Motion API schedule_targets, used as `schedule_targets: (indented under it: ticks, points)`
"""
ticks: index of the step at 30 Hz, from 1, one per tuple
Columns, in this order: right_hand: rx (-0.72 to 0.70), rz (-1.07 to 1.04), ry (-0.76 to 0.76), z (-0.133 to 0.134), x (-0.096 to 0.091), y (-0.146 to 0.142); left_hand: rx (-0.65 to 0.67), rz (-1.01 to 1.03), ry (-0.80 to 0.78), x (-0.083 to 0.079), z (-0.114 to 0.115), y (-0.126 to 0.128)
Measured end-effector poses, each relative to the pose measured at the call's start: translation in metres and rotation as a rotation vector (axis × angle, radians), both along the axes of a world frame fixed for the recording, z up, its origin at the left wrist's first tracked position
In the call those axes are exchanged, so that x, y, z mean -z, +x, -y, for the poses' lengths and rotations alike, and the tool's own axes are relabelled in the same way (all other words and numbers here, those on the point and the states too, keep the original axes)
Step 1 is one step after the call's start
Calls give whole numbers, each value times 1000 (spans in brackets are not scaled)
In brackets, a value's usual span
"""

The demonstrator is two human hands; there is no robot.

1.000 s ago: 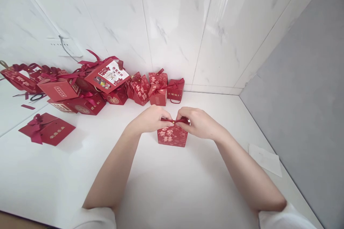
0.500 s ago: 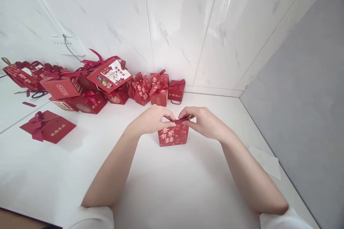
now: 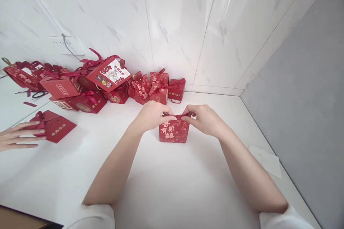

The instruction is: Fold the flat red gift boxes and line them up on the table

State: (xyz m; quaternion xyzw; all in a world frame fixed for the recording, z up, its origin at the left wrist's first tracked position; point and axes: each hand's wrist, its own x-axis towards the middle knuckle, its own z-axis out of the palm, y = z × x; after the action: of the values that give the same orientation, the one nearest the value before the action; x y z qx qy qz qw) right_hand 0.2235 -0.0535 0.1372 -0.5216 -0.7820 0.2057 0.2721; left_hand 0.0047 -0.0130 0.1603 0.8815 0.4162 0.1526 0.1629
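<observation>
A small red gift box (image 3: 174,133) with gold characters stands on the white counter (image 3: 166,186) in front of me. My left hand (image 3: 152,115) pinches the box's top edge from the left. My right hand (image 3: 203,118) pinches the same top edge from the right, where a dark red ribbon lies. Both hands have fingers closed on the top of the box.
Several red gift boxes with ribbons (image 3: 88,82) are piled along the tiled wall at the back left. A flat red box (image 3: 55,128) lies at left, with another person's hand (image 3: 18,139) next to it. A white paper (image 3: 266,159) lies at right by the grey wall.
The small box has turned to face me squarely and sits a little farther back. Another person's hand has come in at the left edge beside the flat red box.
</observation>
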Motion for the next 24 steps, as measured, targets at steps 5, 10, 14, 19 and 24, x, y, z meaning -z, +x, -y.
schedule_targets:
  ticks: [5,10,14,19,24]
  points:
    - [-79,-66,-21,-2,3,-4,54,48,-80,3,-2,-2]
    - [-68,-46,-17,-2,5,-12,31,16,-52,0,-1,-3]
    - [-66,-158,36,3,0,-16,20,141,-119,-8,3,-6]
    - [89,-563,145,-5,3,-15,-11,633,-200,8,-10,-2]
    - [280,-900,192,-46,58,-21,-75,1058,-324,84,-45,18]
